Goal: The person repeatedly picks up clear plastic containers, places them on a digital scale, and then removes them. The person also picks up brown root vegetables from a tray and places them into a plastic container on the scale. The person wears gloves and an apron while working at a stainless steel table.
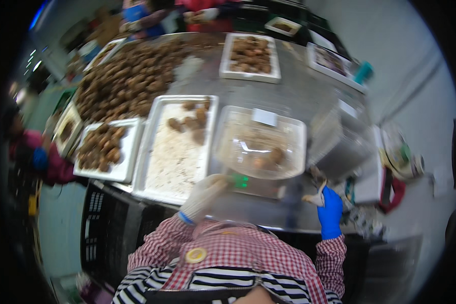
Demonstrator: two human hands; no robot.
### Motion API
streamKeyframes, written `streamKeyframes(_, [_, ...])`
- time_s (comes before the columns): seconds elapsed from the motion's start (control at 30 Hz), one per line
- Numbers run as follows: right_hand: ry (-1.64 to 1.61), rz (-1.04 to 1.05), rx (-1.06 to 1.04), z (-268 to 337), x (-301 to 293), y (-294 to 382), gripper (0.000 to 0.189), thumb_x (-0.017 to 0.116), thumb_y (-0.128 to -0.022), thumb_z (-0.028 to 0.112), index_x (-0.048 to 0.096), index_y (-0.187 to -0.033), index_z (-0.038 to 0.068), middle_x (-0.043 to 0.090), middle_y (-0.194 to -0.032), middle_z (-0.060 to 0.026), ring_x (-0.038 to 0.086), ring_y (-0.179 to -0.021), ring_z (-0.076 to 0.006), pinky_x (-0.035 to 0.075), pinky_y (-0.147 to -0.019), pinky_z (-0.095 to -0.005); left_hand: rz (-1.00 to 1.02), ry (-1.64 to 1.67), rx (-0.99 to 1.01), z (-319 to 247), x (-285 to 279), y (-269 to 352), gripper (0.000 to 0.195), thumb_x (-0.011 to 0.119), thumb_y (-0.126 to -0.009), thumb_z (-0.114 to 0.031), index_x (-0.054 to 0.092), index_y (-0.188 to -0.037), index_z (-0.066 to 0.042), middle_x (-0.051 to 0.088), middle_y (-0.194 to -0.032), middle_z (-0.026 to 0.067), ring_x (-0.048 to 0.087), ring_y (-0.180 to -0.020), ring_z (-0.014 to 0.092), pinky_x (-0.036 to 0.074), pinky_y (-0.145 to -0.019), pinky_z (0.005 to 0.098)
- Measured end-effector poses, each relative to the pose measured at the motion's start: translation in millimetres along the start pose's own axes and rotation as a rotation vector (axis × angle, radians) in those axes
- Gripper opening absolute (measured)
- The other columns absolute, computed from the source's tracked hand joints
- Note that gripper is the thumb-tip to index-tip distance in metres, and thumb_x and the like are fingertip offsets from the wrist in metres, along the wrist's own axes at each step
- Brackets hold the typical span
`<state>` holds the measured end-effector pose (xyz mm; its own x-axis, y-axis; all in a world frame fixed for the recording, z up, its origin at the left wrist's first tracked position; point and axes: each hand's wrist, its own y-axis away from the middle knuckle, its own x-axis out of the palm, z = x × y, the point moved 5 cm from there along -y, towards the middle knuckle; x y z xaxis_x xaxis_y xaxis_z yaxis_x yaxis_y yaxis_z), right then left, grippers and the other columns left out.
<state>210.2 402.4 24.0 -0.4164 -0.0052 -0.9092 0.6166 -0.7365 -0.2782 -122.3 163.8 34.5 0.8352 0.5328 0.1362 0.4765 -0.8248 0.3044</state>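
My left hand (pixel 209 192), in a white knit glove, is beside the lower right corner of a long white foam tray (pixel 174 152) with a few brown tubers in it. I make out nothing in its fingers. A clear plastic container (pixel 262 142), with a few tubers inside and a white label on top, rests on a scale (pixel 250 186) with green lit digits. To the right, my blue-gloved right hand (pixel 330 209) is near the table's front edge. A pale, curved thing (pixel 315 198) shows at its fingertips; blur hides whether the hand grips it.
A large heap of brown tubers (pixel 125 81) covers the back left of the metal table. Foam trays of tubers stand at the left (pixel 102 148) and back (pixel 250 57). Stacked clear containers (pixel 338 140) stand at right. Black crates (pixel 110 224) are below the front edge. Other people stand behind and left.
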Motion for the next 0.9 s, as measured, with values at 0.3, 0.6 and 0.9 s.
streamKeyframes(0.3, [-0.298,-0.033,0.001,47,31,-28,0.060,0.074,-0.086,0.019,0.054,-0.139,0.003,0.057,-0.138,-0.0193,0.055,-0.124,-0.0337,0.042,-0.105,-0.0428,-0.325,-0.176,-0.040,-4,-109,4,0.033,0.060,-0.094,-0.017,0.068,-0.119,0.002,0.071,-0.109,0.0094,0.065,-0.101,0.015,0.050,-0.092,0.0275])
streamKeyframes(0.6, [-0.659,-0.102,-0.384,243,1,-87,0.031,0.062,-0.090,-0.002,0.070,-0.120,0.004,0.071,-0.108,-0.0114,0.066,-0.097,-0.0270,0.051,-0.087,-0.0370,-0.320,-1.282,0.522,-45,-128,-133,0.057,0.070,-0.082,-0.016,0.055,-0.138,-0.014,0.039,-0.150,0.0262,0.037,-0.140,0.040,0.036,-0.112,0.0481])
streamKeyframes(0.9, [-1.057,0.571,0.058,316,108,-70,0.024,0.062,-0.097,0.011,0.071,-0.118,0.006,0.072,-0.108,-0.0089,0.065,-0.087,-0.0153,0.053,-0.079,-0.0320,-0.160,-1.208,0.605,-41,-149,-147,0.048,0.079,-0.075,-0.023,0.061,-0.118,-0.011,0.054,-0.128,0.0204,0.048,-0.125,0.038,0.038,-0.104,0.0500])
